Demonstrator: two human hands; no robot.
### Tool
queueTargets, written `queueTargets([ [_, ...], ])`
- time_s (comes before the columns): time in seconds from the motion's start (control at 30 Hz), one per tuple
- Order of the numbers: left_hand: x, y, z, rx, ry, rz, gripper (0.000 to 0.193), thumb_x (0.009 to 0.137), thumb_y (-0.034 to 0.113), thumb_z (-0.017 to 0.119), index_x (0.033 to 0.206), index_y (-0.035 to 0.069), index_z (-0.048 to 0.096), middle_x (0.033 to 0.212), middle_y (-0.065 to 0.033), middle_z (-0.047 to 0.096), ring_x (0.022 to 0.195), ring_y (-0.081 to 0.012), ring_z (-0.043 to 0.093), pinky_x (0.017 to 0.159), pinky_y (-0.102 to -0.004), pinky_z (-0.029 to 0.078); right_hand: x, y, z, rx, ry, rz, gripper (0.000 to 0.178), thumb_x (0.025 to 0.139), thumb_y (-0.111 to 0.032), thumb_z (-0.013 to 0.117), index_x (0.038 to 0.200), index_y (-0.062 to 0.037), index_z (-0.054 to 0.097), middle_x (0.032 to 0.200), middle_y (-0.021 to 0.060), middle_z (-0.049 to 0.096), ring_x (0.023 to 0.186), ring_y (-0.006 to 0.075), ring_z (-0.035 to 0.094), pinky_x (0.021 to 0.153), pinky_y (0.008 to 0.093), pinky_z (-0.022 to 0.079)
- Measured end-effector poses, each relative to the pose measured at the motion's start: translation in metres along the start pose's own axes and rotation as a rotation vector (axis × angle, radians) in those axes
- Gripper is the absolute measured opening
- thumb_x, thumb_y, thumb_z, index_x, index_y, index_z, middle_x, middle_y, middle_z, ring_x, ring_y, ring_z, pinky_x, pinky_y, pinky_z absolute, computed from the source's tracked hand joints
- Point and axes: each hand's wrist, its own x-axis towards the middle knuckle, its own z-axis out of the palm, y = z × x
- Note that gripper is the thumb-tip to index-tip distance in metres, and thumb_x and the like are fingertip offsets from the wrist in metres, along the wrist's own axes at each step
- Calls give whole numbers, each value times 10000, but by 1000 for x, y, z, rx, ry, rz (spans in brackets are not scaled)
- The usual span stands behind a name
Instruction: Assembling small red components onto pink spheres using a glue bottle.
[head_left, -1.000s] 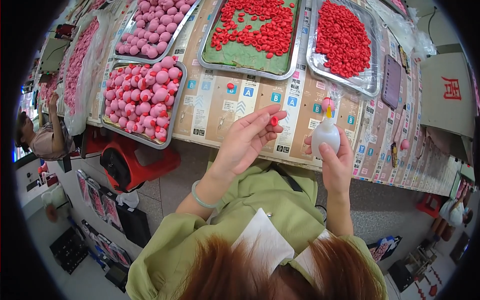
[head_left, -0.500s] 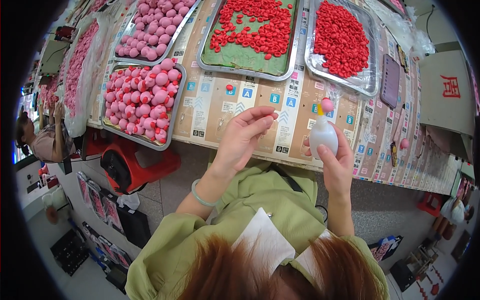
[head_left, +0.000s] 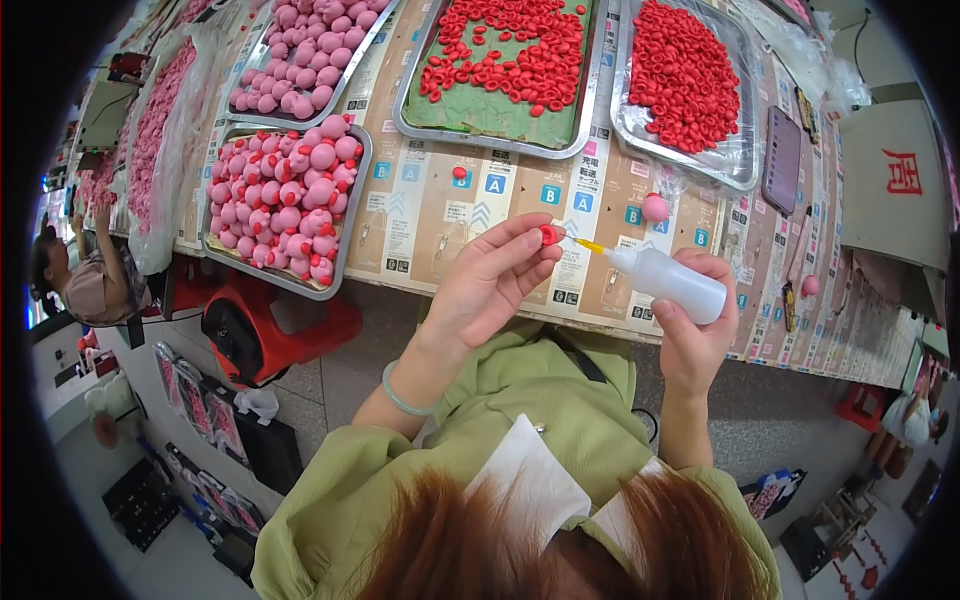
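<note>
Between thumb and fingertips, my left hand pinches a small red ring-like piece. My right hand is wrapped round a white squeeze bottle, tilted so its yellow nozzle with a thin needle tip points left at the red piece. Tip and piece are very close; whether they touch I cannot tell. Just beyond the bottle a pink ball lies on the table, and one loose red piece lies farther left.
Loose red pieces fill part of a green-lined metal tray and a clear-lined tray. At the left stand a tray of pink balls with red parts and one of plain pink balls. A phone and a red stool are nearby.
The bottle has swung from upright to lying leftward, its nozzle now at the red piece. The pink ball, earlier behind the nozzle, shows fully. My left hand has turned slightly, showing the red piece.
</note>
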Motion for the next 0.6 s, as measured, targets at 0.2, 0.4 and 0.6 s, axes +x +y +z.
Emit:
queueTargets([
  [0.2, -1, -2, -3, -94, -56, -49, 216, 839, 71, 483, 1041, -5, 481, 921, -84, 562, 812, -149, 570, 728, -247, 492, 0, 0, 2, -188, -18, -173, 383, 616, -66, 715, 918, -13, 485, 905, 71, 476, 819, 136, 477, 726, 246, 395],
  [0.4, 1, -3, -6, -125, -89, -77, 213, 841, 77, 482, 1036, -9, 490, 901, -75, 561, 810, -148, 570, 728, -247, 491, -1, 2, 5, -309, -26, -183, 353, 630, -93, 714, 906, -27, 504, 888, 48, 479, 811, 126, 463, 713, 238, 382],
  [0.6, -1, -2, -5, -101, -85, -79, 213, 841, 80, 483, 1035, -7, 494, 883, -73, 565, 807, -143, 570, 728, -245, 492, -1, 4, 6, -299, -27, -171, 361, 618, -64, 724, 906, -33, 509, 883, 44, 487, 793, 115, 476, 693, 227, 399],
])
